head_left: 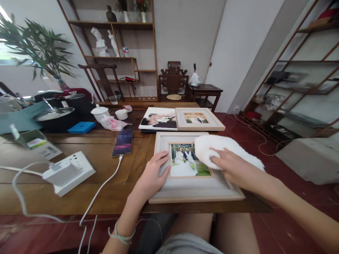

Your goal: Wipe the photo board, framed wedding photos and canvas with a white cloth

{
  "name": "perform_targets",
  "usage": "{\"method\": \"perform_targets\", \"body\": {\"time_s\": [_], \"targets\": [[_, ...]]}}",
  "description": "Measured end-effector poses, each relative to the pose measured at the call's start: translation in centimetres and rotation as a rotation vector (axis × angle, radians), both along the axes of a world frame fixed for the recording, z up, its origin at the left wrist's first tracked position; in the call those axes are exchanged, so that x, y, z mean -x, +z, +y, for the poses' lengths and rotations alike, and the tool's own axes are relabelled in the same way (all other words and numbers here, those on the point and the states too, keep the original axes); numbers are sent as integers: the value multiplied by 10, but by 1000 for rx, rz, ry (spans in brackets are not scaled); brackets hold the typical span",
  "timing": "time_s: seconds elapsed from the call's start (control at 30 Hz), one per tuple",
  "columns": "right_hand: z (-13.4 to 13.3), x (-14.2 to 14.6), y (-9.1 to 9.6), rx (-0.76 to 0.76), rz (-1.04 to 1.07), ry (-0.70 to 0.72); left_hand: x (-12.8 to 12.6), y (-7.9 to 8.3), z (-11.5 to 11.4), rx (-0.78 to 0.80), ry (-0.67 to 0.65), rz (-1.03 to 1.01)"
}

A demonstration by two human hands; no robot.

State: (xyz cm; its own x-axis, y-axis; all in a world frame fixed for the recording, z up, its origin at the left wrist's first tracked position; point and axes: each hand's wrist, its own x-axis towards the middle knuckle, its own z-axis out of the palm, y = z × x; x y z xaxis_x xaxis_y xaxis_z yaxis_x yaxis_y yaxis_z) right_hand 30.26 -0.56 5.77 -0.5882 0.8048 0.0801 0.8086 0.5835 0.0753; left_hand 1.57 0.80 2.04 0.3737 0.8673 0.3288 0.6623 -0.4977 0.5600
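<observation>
- Left hand (155, 174): forearm reaching up from the lower edge, pale green cord bracelet (122, 238) at the wrist; fingers laid loosely spread over the left border of the near picture frame (190, 188), thumb toward the inner edge.
- Right hand (233, 165): forearm entering from the lower right, index finger extended; fingers closed on a white fluffy cloth (238, 146).
- Near picture frame: pale, wide-bordered, lying flat at the front of the desk (143, 151), between the two hands and touching the left one. Its photograph (185, 164) shows a couple outdoors; the cloth covers the upper right corner of frame and photograph.
- Desk: brown wood, panelled top.
- Desk, left part: white power strip (86, 171) with an adapter plugged in; opened small carton (42, 144) behind it; white cable (102, 187) running to a dark phone (123, 143), its screen blurred.
- Desk, farther left: blue flat box (81, 127), white lidded pot (100, 113), small white cup (121, 114), dark kettle (76, 102).
- Desk, behind the near frame: white-edged photo panel (164, 121), partly blurred; second picture frame (196, 118) adjoining its right side.
- Floor (293, 197): dark red tiles, pale grey box (312, 158) at right.
- Room beyond: carved dark chair (173, 83); dark stand (206, 90) bearing a white bag (195, 79); leafy plant (50, 53) at left; wooden display shelf (111, 23) with vases and white figures against the wall.
</observation>
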Motion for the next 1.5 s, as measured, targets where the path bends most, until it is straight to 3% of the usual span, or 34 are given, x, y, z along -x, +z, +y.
{"method": "perform_targets", "body": {"time_s": [0.13, 0.23, 0.33, 0.53, 0.63, 0.7, 0.77, 0.87, 1.07, 1.17, 1.27, 1.37, 1.5], "targets": [[-59, 18, 12, 102, 20, 96, 0, 1, 0, -14, -9, 25], [-73, 31, 12, 109, 48, 105, 0, 0, 0, -17, -12, 37], [-52, 35, 6, 57, 60, 30, 1, 1, 0, -11, -16, 52], [36, 20, -5, -199, 95, -64, 2, 3, -1, 11, -26, 85], [66, 18, -9, -208, 80, -48, 2, 3, -1, 28, -29, 93], [72, 21, -11, -193, 68, -26, 3, 3, -1, 37, -32, 94], [64, 25, -13, -173, 54, 5, 3, 3, -1, 41, -30, 86], [29, 30, -8, -104, 40, 41, 2, 3, -1, 33, -24, 60], [-59, 38, 26, 190, 71, 122, 1, 2, 0, 10, -26, 39], [-68, 47, 26, 247, 118, 129, 1, 1, 1, 9, -30, 46], [-43, 53, 9, 169, 154, 95, 1, 1, 2, 13, -31, 56], [2, 51, -6, 22, 158, 69, 2, 2, 2, 11, -47, 45], [62, 43, -9, -134, 127, 17, 3, 2, 2, 7, -49, 29]]}}
